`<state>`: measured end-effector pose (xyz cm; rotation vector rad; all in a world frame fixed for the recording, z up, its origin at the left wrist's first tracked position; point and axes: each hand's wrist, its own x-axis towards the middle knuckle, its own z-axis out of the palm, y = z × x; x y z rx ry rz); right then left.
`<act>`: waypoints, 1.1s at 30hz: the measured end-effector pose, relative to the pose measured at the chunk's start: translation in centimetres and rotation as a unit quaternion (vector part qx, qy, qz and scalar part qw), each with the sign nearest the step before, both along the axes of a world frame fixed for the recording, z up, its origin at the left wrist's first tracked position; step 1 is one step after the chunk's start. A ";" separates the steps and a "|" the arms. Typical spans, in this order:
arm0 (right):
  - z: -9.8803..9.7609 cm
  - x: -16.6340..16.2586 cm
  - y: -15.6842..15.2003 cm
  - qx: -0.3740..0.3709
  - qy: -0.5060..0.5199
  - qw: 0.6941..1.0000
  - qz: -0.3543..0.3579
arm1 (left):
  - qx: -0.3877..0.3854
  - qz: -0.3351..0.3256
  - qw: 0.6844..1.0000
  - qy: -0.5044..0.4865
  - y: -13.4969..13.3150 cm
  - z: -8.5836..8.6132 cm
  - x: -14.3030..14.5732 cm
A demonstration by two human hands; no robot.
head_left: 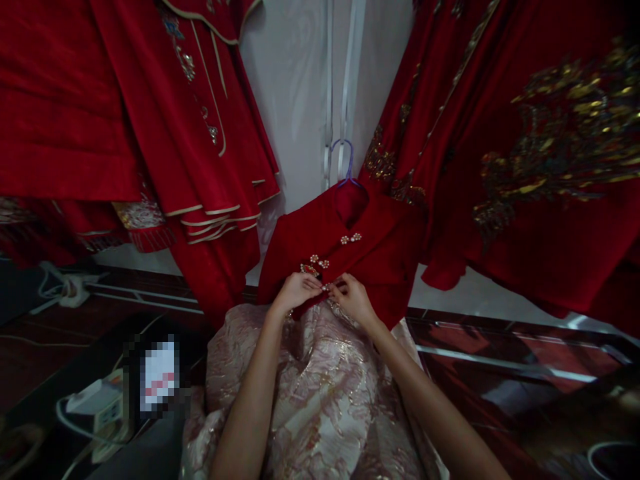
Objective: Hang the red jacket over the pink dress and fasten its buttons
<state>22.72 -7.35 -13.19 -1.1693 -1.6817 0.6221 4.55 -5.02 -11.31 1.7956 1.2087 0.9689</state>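
A red jacket (300,240) hangs on a purple hanger (347,160) in front of me, its lower part resting over my lap. Pairs of pearl flower frog buttons (351,239) decorate its front, and an embroidered motif (309,269) shows beside my left hand. My left hand (300,292) is closed, its fingertips pinching the edge of a small pearl frog button (326,287). Close on its right, my right hand (354,300) is also closed in a pinch; whatever lies between those fingertips is too small to make out. A pale pink brocade skirt (335,373) covers my lap beneath both forearms.
Red garments with gold trim (190,147) hang at the left, and a gold-embroidered red garment (550,167) at the right. Metal rack bars (500,363) run low down. A power strip with a white plug (107,407) and cables lies at lower left, near a blurred-out screen (159,377).
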 end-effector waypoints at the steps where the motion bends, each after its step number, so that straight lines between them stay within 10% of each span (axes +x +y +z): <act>1: 0.0 0.5 -0.2 -0.018 0.014 1.000 0.008 | 0.009 0.017 1.000 0.012 0.0 0.2 -0.3; 33: -0.5 1.0 -0.8 -0.009 0.078 0.997 0.028 | 0.055 -0.062 0.996 -0.023 -0.6 0.6 1.3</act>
